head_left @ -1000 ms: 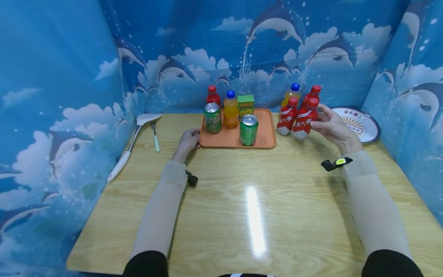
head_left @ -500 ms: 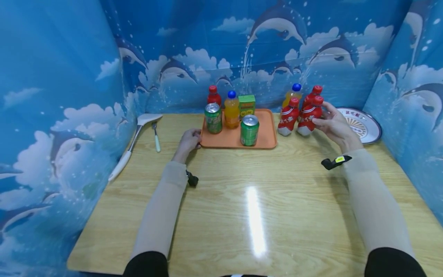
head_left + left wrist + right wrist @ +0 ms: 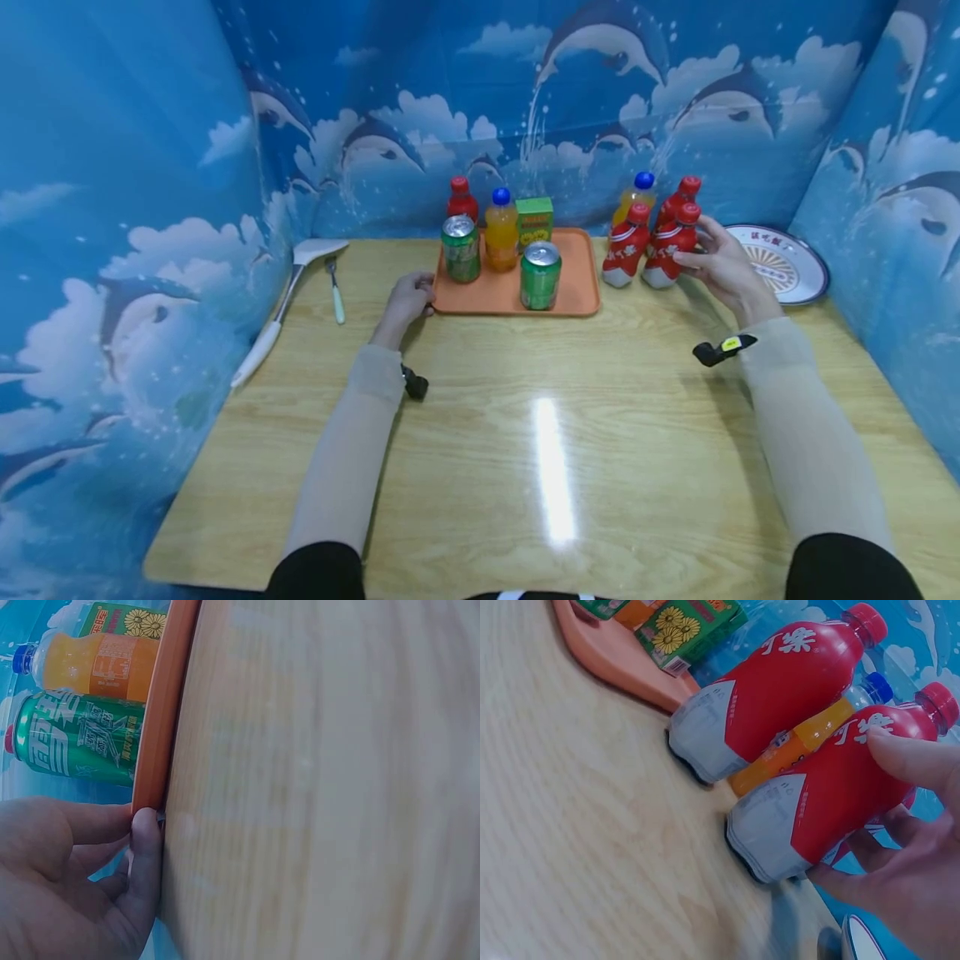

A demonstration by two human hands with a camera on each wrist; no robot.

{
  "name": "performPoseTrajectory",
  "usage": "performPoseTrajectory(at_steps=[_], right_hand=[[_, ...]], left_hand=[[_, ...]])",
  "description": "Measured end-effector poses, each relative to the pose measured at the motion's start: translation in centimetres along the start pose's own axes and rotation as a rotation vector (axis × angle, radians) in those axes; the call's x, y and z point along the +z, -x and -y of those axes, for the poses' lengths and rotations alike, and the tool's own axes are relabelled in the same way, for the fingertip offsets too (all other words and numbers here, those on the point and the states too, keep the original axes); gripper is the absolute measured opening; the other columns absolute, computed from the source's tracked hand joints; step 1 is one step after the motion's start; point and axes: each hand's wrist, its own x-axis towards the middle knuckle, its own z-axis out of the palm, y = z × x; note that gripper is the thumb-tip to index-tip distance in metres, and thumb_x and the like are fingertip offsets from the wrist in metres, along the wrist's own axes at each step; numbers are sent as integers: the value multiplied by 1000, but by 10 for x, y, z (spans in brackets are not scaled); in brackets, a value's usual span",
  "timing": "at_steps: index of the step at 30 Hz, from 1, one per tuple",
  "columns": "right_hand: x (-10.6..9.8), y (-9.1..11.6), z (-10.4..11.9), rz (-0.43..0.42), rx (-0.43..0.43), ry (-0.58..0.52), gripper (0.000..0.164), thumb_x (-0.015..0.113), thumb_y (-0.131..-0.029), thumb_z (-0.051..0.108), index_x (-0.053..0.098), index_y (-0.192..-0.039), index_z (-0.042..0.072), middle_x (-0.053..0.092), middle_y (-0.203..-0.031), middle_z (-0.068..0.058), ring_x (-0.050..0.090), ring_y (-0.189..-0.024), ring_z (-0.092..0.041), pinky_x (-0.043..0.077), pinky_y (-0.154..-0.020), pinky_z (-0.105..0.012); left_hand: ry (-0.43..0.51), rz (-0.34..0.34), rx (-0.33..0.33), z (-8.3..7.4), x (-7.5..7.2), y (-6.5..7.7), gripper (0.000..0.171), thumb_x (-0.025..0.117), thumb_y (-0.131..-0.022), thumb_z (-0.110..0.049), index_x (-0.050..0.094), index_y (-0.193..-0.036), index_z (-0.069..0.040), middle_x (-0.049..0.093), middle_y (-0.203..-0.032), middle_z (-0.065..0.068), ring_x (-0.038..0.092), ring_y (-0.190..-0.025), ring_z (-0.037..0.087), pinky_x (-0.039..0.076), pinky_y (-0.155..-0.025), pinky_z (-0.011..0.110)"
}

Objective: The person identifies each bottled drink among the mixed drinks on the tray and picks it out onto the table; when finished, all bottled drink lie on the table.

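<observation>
Head view: right fingers (image 3: pixel 904 755) grasp red, pale-bottomed cola bottle (image 3: pixel 669 246) beside twin (image 3: pixel 626 246), right of orange tray (image 3: pixel 487 298). Left fingers (image 3: pixel 101 823) pinch tray rim; inside: two green cans (image 3: pixel 541 282), orange drink (image 3: pixel 501 235), green box (image 3: pixel 535 215).

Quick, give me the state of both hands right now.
Left hand: closed, pinching the edge of the tray.
Right hand: closed, holding the nearest red bottle.

One high view, two close-ups
</observation>
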Motion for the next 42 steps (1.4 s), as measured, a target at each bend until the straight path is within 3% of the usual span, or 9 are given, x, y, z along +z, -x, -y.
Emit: performPoseTrajectory(at_steps=[4,7,12,15,18,21,28,34,42], right_hand=[[2,-5,0,-9,-9,91,80,70,-98,2,36,-163,35,30,-170,-4,40,-147,-22,59,-88,-17],[1,-5,-1,-42,-14,282,79,70,-101,14,31,-164,39,24,-175,-8,32,-156,-28,55,-87,-12],[5,5,-2,-134,-67,549,81,69,-103,31,21,-168,37,31,-172,-13,37,-153,-34,46,-117,-29],[18,11,1,-293,-205,485,76,70,-102,26,29,-166,27,45,-160,-8,43,-149,-28,37,-127,-44],[43,17,11,-448,-385,414,65,70,-100,23,41,-158,22,53,-143,5,51,-140,-19,38,-126,-41],[76,22,25,-492,-534,453,57,69,-101,28,46,-153,23,53,-140,6,50,-137,-17,38,-124,-36],[148,33,46,-453,-915,721,54,64,-103,25,51,-151,5,48,-153,-18,44,-144,-25,39,-122,-41],[193,19,51,-187,-694,818,67,65,-104,32,37,-162,13,38,-163,-14,41,-148,-30,40,-123,-52],[228,-11,39,-19,-334,1059,92,59,-103,56,8,-172,23,15,-177,-9,22,-162,-37,27,-129,-63]], left_hand=[[4,-5,3,-2,-4,0,51,44,-107,-4,47,-158,-9,55,-128,8,55,-103,16,53,-72,23],[-7,-6,13,-1,-4,-1,51,44,-107,-4,47,-158,-8,56,-132,10,56,-106,17,53,-72,23],[-20,6,28,2,-3,0,52,44,-107,-3,47,-158,-8,57,-141,16,58,-112,20,54,-74,23],[-25,13,20,2,-3,1,52,44,-106,-4,47,-159,-9,57,-143,17,58,-113,22,54,-75,23],[-27,0,19,1,-4,1,53,44,-106,-3,47,-158,-8,58,-142,19,58,-110,21,53,-72,21],[-23,-14,23,0,-5,1,52,45,-105,-2,48,-157,-6,58,-140,19,57,-108,20,52,-70,20],[-7,7,15,-1,-3,2,53,44,-106,-3,46,-159,-8,56,-139,17,56,-106,19,52,-72,22],[-11,-19,32,-1,-3,3,53,44,-105,-1,47,-157,-6,56,-134,16,56,-104,19,52,-72,22],[-3,-17,35,2,2,2,53,46,-103,0,49,-156,-6,56,-127,13,55,-100,18,51,-69,20]])
